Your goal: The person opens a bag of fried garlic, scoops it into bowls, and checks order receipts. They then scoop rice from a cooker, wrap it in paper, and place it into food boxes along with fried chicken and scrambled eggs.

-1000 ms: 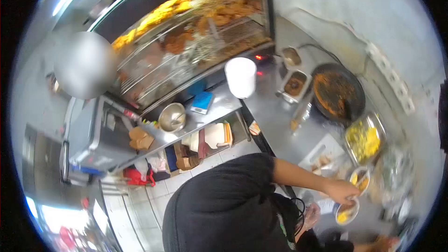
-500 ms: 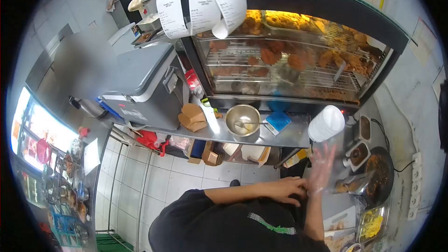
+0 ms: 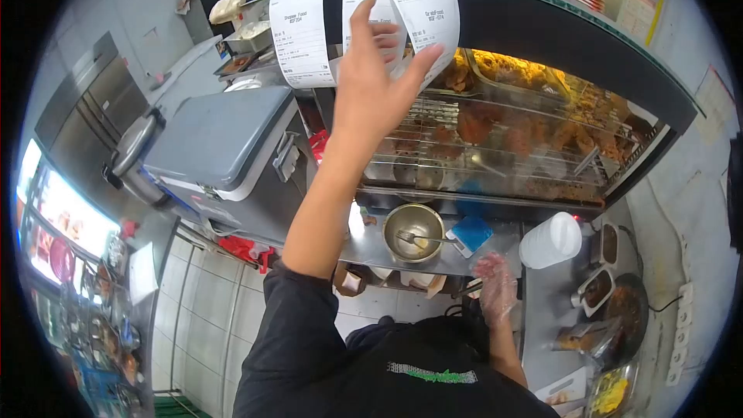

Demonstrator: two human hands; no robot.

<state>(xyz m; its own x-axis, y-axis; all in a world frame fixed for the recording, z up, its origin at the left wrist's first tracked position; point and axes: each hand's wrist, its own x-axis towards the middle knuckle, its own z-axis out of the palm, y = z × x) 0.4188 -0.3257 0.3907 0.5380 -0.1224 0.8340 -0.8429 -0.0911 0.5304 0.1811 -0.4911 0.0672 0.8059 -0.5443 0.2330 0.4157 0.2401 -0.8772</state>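
Paper receipts [image 3: 429,11] hang from upper edge of glass food cabinet [image 3: 588,42]. Left hand [image 3: 371,77], bare, is raised before them, fingers parted from thumb; contact with paper cannot be told. Right hand [image 3: 496,290], in clear glove, is near white container [image 3: 549,241]; whether clenched or released, cannot tell. Metal bowl [image 3: 412,222] with fork stands on worktop [image 3: 364,246].

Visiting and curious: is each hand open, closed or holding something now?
Left hand: open, in front of the receipts.
Right hand: gloved; open or closed cannot be told.
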